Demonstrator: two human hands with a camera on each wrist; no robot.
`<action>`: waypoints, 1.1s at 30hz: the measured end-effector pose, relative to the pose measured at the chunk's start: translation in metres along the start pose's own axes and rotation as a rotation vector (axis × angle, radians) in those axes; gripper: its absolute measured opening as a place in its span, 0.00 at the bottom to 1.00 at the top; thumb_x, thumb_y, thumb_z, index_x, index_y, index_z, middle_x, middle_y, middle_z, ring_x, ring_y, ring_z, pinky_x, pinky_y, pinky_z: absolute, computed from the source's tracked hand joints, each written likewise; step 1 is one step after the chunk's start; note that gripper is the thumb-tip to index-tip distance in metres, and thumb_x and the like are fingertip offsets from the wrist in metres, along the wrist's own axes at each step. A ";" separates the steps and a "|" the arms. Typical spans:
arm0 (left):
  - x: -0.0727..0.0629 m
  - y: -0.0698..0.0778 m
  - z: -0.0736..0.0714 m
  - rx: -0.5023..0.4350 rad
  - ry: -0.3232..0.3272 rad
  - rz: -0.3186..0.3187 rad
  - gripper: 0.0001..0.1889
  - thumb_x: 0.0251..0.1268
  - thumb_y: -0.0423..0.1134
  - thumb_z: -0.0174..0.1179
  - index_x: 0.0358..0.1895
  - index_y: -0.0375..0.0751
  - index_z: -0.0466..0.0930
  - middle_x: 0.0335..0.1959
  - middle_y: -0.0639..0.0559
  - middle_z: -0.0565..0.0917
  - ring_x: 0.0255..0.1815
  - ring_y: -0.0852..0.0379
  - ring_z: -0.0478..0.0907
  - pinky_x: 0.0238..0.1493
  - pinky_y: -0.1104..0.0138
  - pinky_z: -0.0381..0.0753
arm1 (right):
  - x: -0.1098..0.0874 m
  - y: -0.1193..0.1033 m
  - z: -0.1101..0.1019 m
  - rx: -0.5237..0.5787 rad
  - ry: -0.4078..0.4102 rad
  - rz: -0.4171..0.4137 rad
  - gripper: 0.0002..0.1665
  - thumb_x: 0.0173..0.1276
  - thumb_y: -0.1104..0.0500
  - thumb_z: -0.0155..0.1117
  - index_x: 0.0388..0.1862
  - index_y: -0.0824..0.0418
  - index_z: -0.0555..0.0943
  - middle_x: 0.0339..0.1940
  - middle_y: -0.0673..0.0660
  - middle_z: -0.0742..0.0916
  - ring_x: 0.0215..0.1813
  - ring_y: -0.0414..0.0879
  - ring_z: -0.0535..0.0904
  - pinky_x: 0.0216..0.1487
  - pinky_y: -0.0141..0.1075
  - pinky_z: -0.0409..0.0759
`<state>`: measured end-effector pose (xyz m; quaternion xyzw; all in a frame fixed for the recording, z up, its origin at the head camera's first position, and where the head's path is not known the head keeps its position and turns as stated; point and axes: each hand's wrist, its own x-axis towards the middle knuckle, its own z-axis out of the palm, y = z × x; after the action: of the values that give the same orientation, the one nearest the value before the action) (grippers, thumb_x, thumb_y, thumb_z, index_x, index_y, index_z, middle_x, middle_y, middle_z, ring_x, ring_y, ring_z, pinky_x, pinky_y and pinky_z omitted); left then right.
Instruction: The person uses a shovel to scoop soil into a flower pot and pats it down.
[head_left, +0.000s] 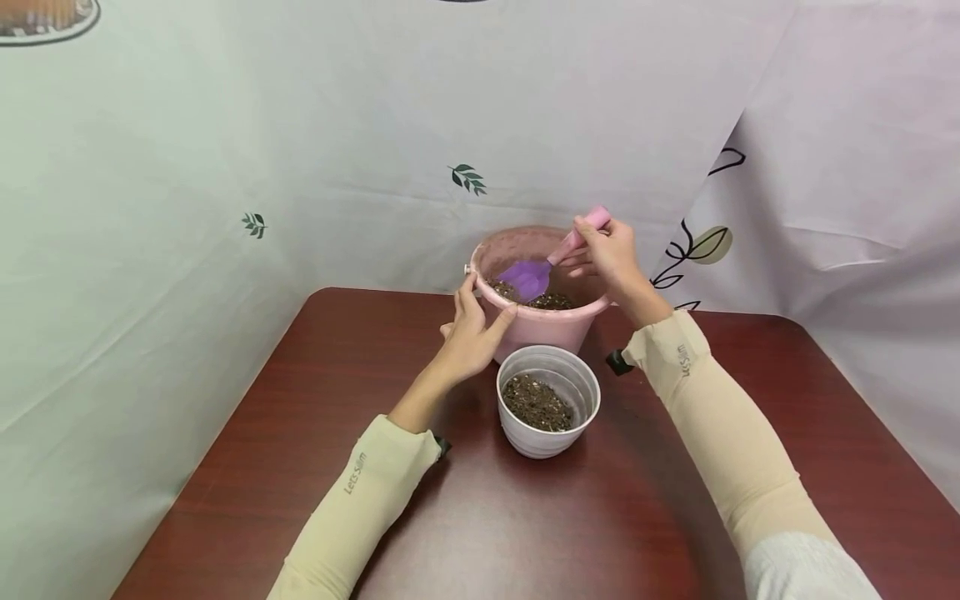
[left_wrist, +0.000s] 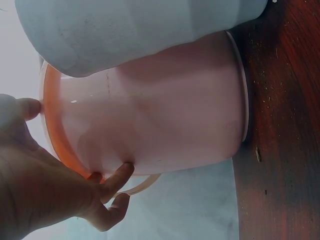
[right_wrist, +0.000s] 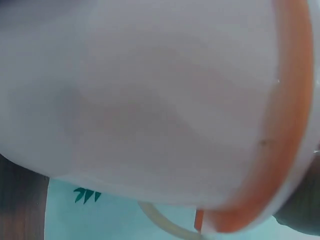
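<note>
Pinching right hand [head_left: 609, 257]: held smooth scoop [head_left: 532, 279] with thumb and fingers, tilted inside round pink bucket [head_left: 547, 330].
Left hand [head_left: 472, 335]: spread fingers touched bucket at eight o'clock.
White ridged pot [head_left: 538, 442]: stood at bucket's six o'clock, with crumbly soil [head_left: 536, 402].

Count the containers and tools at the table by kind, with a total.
Bucket: 1
Pot: 1
Scoop: 1
Total: 3
</note>
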<state>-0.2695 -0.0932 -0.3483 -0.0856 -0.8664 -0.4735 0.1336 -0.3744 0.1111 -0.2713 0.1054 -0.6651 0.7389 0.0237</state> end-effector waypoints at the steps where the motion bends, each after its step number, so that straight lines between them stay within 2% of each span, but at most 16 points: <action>1: 0.000 0.001 0.000 0.001 0.000 0.000 0.46 0.73 0.58 0.50 0.77 0.37 0.34 0.77 0.35 0.45 0.76 0.38 0.54 0.61 0.37 0.47 | -0.001 -0.001 -0.002 0.012 -0.001 -0.001 0.13 0.75 0.56 0.59 0.38 0.66 0.72 0.17 0.56 0.86 0.20 0.49 0.86 0.16 0.34 0.79; 9: 0.001 0.002 0.000 0.004 0.006 0.002 0.45 0.73 0.57 0.50 0.77 0.36 0.35 0.77 0.35 0.46 0.75 0.37 0.55 0.61 0.37 0.46 | -0.007 -0.003 -0.013 0.021 -0.021 0.016 0.17 0.75 0.55 0.60 0.32 0.68 0.77 0.21 0.59 0.88 0.24 0.51 0.87 0.19 0.36 0.81; 16: 0.001 0.001 0.001 0.013 0.007 -0.009 0.45 0.73 0.58 0.50 0.77 0.37 0.35 0.77 0.35 0.46 0.75 0.38 0.55 0.60 0.38 0.48 | -0.011 -0.001 -0.024 0.037 -0.018 -0.011 0.19 0.75 0.54 0.60 0.30 0.69 0.78 0.23 0.62 0.88 0.27 0.53 0.88 0.23 0.36 0.82; 22: 0.002 0.000 0.000 0.010 0.005 -0.012 0.45 0.73 0.58 0.50 0.78 0.37 0.34 0.76 0.34 0.46 0.74 0.35 0.57 0.60 0.39 0.47 | -0.014 0.002 -0.033 0.121 0.017 -0.013 0.19 0.73 0.54 0.63 0.28 0.68 0.79 0.24 0.63 0.88 0.27 0.52 0.88 0.27 0.39 0.84; 26: 0.001 0.000 -0.001 0.023 0.014 -0.022 0.45 0.73 0.58 0.50 0.77 0.38 0.36 0.74 0.32 0.49 0.72 0.33 0.60 0.60 0.39 0.47 | -0.015 0.005 -0.036 0.186 0.015 -0.024 0.18 0.73 0.55 0.62 0.28 0.69 0.80 0.24 0.63 0.88 0.26 0.52 0.88 0.26 0.38 0.83; 33: 0.002 -0.001 0.000 0.030 0.020 -0.010 0.45 0.72 0.59 0.51 0.77 0.37 0.37 0.74 0.31 0.50 0.70 0.32 0.61 0.59 0.39 0.49 | -0.020 0.006 -0.042 0.236 0.000 -0.052 0.18 0.73 0.56 0.63 0.28 0.70 0.79 0.24 0.65 0.88 0.27 0.53 0.88 0.26 0.38 0.83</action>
<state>-0.2714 -0.0933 -0.3488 -0.0746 -0.8726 -0.4617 0.1410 -0.3615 0.1536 -0.2846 0.1249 -0.5705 0.8112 0.0303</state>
